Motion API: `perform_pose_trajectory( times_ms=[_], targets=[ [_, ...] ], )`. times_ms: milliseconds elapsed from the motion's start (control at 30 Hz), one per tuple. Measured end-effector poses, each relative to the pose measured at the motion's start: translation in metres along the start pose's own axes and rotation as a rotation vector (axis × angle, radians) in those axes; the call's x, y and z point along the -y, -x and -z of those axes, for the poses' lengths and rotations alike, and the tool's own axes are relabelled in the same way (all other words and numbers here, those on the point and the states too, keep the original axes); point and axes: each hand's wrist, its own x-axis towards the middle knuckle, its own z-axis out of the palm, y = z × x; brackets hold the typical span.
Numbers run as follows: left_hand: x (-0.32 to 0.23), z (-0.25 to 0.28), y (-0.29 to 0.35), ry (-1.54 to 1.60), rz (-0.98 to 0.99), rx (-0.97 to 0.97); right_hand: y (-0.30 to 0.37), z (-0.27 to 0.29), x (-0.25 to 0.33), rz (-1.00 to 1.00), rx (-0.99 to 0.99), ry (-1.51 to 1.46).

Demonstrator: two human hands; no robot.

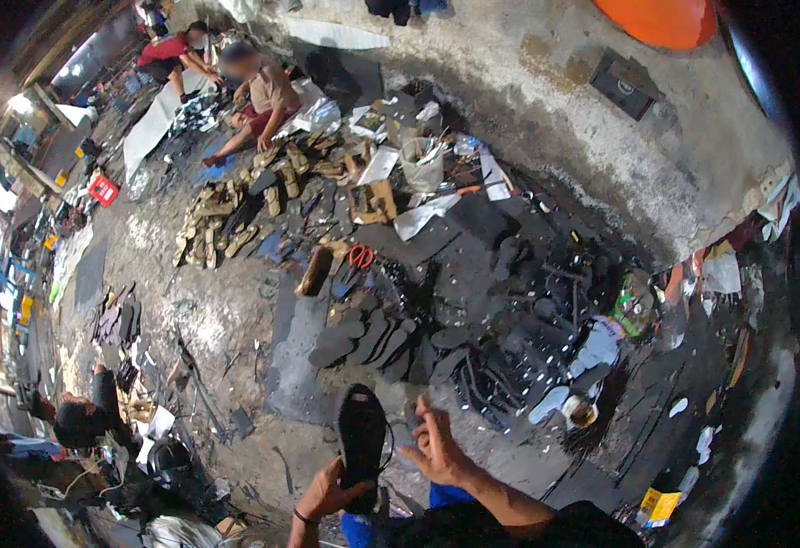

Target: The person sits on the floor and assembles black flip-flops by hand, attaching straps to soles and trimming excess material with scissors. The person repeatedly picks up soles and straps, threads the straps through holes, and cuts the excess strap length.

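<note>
My left hand [325, 491] is closed round the lower end of a black shoe sole [361, 429], which stands nearly upright in front of me. A thin dark strip or edge curves along the sole's right side. Just right of the sole, my right hand [436, 449] is raised with its index finger stretched out and the thumb apart. Nothing shows between its fingers. Beyond both hands, several dark soles [377, 340] lie overlapping on the floor. Scissors with orange handles [360, 257] rest farther off, beside a brown block [315, 272].
Tan shoe lasts or sandals [226, 215] form a heap farther away, near a white bucket [423, 166]. Two people sit low at the far left. Black scraps and strips [491, 384] cover the floor to the right, below a concrete wall [601, 137]. A yellow packet [660, 505] lies near right.
</note>
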Motion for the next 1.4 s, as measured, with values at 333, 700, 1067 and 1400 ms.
perform_pose_trajectory(
  times_ms=[333, 700, 1067, 1400],
  targets=[
    [-0.202, 0.018, -0.158, 0.082, -0.118, -0.09, -0.161, 0.246, -0.053, -0.486, -0.574, -1.266],
    [-0.384, 0.002, -0.42, 0.238, -0.156, -0.195, -0.403, 0.34, -0.107, -0.095, 0.049, 0.021],
    [-0.453, 0.026, -0.463, 0.445, -0.116, -0.469, -0.573, 0.373, -0.093, 0.15, 0.581, 0.121],
    [-0.441, 0.002, -0.542, 0.794, 0.165, -1.062, -0.724, 0.287, -0.136, -0.063, 1.391, -0.018]
  ],
)
